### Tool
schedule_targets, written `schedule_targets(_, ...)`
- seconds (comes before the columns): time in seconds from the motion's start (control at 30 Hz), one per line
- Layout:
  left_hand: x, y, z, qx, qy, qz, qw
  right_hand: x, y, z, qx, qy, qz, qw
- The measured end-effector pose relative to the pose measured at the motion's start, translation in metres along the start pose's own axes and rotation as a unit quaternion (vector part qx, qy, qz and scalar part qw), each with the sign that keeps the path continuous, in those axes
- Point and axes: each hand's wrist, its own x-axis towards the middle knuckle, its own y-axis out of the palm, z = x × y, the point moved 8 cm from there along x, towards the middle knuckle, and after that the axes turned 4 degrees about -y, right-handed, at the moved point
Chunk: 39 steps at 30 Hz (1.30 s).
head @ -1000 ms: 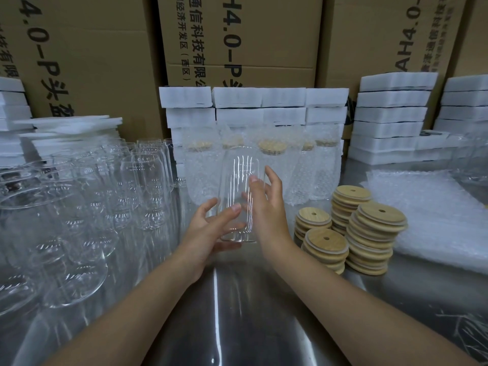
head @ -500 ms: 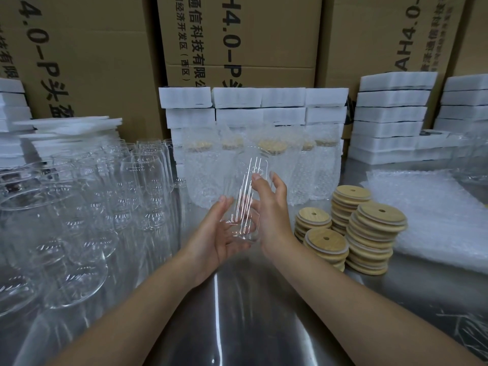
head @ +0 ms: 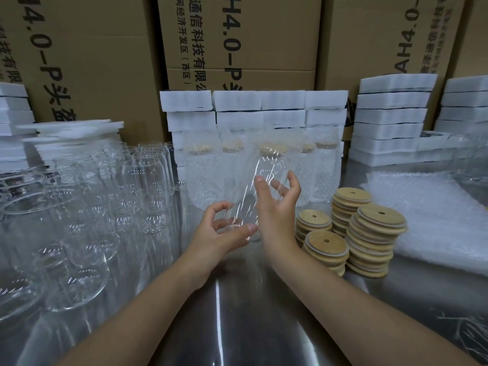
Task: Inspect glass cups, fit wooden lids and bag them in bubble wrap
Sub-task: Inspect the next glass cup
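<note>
I see a clear glass cup (head: 244, 207), tan wood-grain lids (head: 326, 243), white foam blocks (head: 390, 114), brown boxes (head: 264, 35) printed black, a silvery table (head: 237, 326).

I see my two bare forearms running in from the lower corners, the left from 7 o'clock and the right from 5 o'clock, converging toward the middle. The left grip (head: 224, 235) is turned palm-up, thumb and curled fingers cupped round the base of the tilted glass cup (head: 265, 169). The right grip (head: 276, 210) stands just beside it at 3 o'clock and a little higher. Its palm faces 9 o'clock, the thumb is laid up the near wall, and the fingers (head: 291, 187) are spread and bent round the far side. The left thumb tip lies close to the right heel; I cannot tell whether they touch.
</note>
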Motion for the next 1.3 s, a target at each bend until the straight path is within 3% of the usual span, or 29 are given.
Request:
schedule_targets(0.3,0.01,0.005,0.006,-0.066,-0.07,0.04,0.995,-0.001,0.009,-0.004,0.133,0.08,0.025,0.988)
schedule_targets(0.47,0.006,0.008,0.009,-0.059,-0.112,0.074,0.989,-0.002,0.014,-0.007,0.124,0.103,0.043,0.986)
schedule_targets(0.57,0.003,0.012,0.006,-0.069,-0.109,0.085,0.988,0.001,0.013,-0.008,0.084,0.1,0.062,0.99)
schedule_targets(0.67,0.001,0.008,0.001,-0.054,-0.081,0.061,0.993,-0.001,0.018,0.004,-0.046,0.04,0.129,0.99)
schedule_targets(0.77,-0.003,0.006,0.002,0.012,-0.063,0.059,0.996,-0.005,0.026,0.02,-0.172,-0.024,0.188,0.967)
schedule_targets(0.87,-0.004,0.003,0.004,0.032,-0.053,0.018,0.998,0.004,0.017,0.041,-0.378,-0.104,0.161,0.906)
schedule_targets(0.93,-0.003,-0.001,0.002,0.02,-0.048,-0.019,0.998,0.016,0.004,0.053,-0.554,-0.157,0.11,0.81)
schedule_targets(1.0,-0.003,-0.007,-0.002,0.023,-0.039,-0.049,0.998,0.03,-0.012,0.047,-0.664,-0.117,0.103,0.731)
schedule_targets(1.13,-0.004,-0.012,-0.011,0.022,-0.021,-0.073,0.997,0.036,-0.038,0.013,-0.766,0.044,0.191,0.612)
schedule_targets(1.2,-0.004,-0.011,-0.011,0.022,-0.024,-0.069,0.997,0.033,-0.042,0.002,-0.78,0.084,0.221,0.579)
schedule_targets(1.3,-0.006,-0.006,-0.011,0.041,-0.02,-0.058,0.997,0.03,-0.043,-0.003,-0.777,0.107,0.236,0.574)
